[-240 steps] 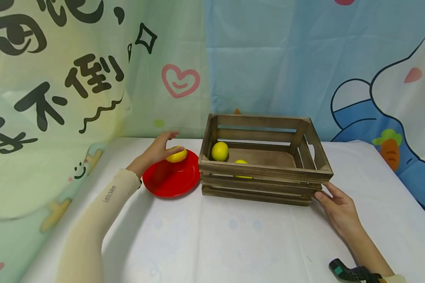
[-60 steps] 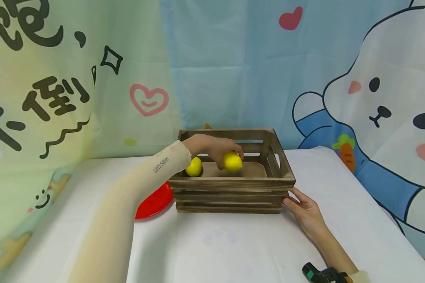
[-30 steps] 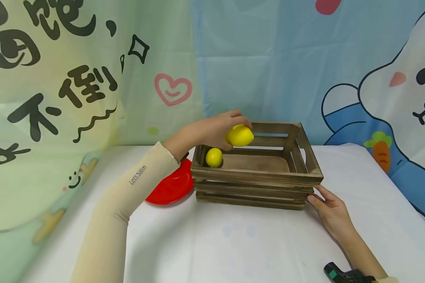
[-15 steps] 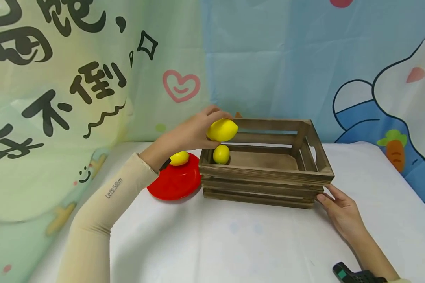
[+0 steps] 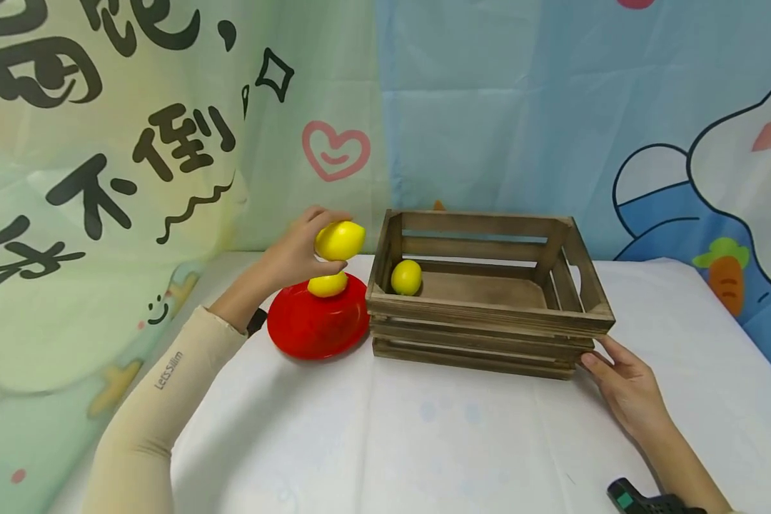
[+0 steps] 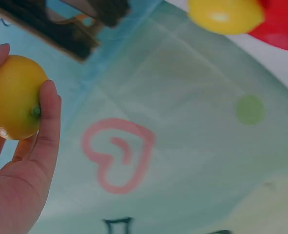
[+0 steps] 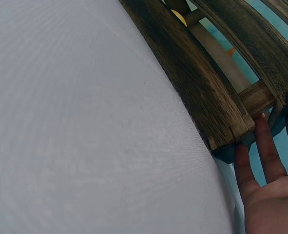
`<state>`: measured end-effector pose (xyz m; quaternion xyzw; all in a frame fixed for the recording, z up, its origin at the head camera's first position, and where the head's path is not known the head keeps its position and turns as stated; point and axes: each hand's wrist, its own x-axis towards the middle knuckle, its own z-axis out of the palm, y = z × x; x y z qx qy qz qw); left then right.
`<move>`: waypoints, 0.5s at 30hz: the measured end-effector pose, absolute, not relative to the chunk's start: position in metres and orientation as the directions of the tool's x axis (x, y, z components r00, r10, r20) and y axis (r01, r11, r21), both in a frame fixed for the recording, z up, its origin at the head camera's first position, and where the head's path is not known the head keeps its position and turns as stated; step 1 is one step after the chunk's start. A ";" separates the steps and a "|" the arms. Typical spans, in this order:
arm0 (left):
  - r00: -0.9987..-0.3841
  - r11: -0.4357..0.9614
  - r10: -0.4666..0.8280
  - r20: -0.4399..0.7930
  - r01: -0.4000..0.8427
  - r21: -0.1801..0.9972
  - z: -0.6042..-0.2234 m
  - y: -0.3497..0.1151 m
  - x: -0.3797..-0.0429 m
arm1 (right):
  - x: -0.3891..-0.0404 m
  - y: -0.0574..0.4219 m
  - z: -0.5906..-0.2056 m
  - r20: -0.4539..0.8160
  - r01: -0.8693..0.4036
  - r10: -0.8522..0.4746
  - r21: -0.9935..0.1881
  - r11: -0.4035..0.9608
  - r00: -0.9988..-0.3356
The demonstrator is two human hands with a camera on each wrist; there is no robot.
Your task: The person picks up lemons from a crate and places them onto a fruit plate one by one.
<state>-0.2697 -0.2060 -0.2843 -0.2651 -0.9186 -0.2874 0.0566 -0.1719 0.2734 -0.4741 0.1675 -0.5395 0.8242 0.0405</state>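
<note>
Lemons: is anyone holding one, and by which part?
The left hand holds one lemon by its rounded sides, fingers above and thumb below. The right hand holds none; it touches the wooden crate at its near right corner.

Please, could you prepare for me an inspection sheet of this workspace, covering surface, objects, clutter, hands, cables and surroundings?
Surface: white cloth, with faint creases.
Job's things: wooden crate with one lemon inside at its left end; red plate close beside it, bearing another lemon; whether plate and crate touch is unclear.
Clutter: nothing seen.
Hands: left hand holds a third lemon above the plate; right hand is at the crate's near right corner, a black device at its wrist.
Cables: nothing seen.
Surroundings: printed cartoon backdrop.
</note>
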 end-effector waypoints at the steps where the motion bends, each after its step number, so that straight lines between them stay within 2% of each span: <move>1: -0.866 0.703 0.431 0.253 0.498 0.508 -0.287 -0.211 -0.270 | -0.172 0.273 -0.474 0.315 -0.244 -0.112 -0.877 -0.414 -0.943; 4: -0.895 0.719 0.377 0.239 0.445 0.534 -0.296 -0.224 -0.269 | -0.173 0.273 -0.473 0.307 -0.239 -0.108 -0.881 -0.409 -0.946; 11: -0.918 0.730 0.320 0.234 0.396 0.557 -0.320 -0.248 -0.272 | -0.172 0.273 -0.472 0.328 -0.256 -0.107 -0.870 -0.421 -0.939; 15: -0.958 0.775 0.219 0.188 0.287 0.562 -0.336 -0.259 -0.275 | -0.172 0.272 -0.473 0.325 -0.256 -0.100 -0.871 -0.419 -0.940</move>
